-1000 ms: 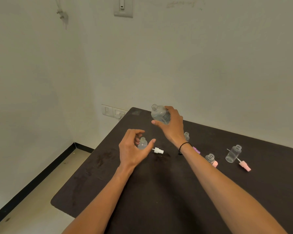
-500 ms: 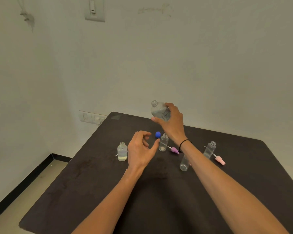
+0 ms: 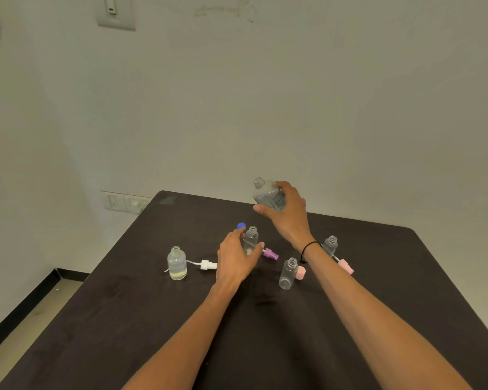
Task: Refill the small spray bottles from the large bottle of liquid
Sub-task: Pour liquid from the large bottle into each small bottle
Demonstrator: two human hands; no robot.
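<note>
A single head-worn wide-angle view is given, aimed forward and down over a dark table (image 3: 392, 277). Both forearms are seen entering from 6 o'clock; a pale wall (image 3: 293, 108) is faced at 12 o'clock.

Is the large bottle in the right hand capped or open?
Open. The large bottle, gripped by the right hand, shows a bare threaded neck; a blue cap lies on the table.

Bare room: dark table (image 3: 378, 277), wall sockets (image 3: 124, 202)

Dark table (image 3: 152, 319), pale wall (image 3: 293, 108)
</note>
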